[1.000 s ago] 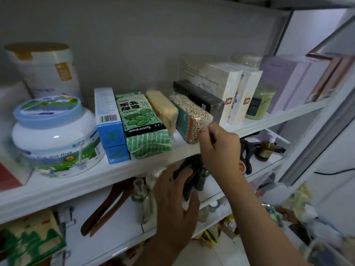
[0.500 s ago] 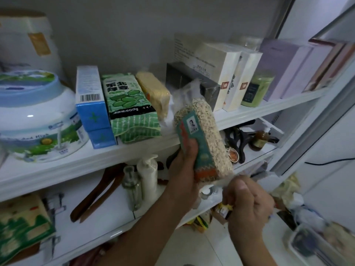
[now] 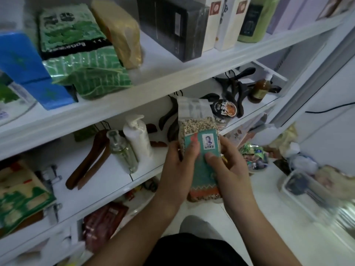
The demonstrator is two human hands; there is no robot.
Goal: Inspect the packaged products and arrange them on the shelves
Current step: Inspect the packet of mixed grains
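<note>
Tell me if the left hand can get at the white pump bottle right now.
Probably not yet: the left hand grips the grain packet with the right hand. Freed, its way looks open; the white pump bottle stands near the shelf's front edge.

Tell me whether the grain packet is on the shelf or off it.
Off it: the left hand and right hand hold the grain packet in the air, in front of the shelves.

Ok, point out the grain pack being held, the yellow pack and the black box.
grain pack (image 3: 199,175), head view, teal label face.
yellow pack (image 3: 121,33), head view, broad side.
black box (image 3: 169,25), head view, front face.
</note>
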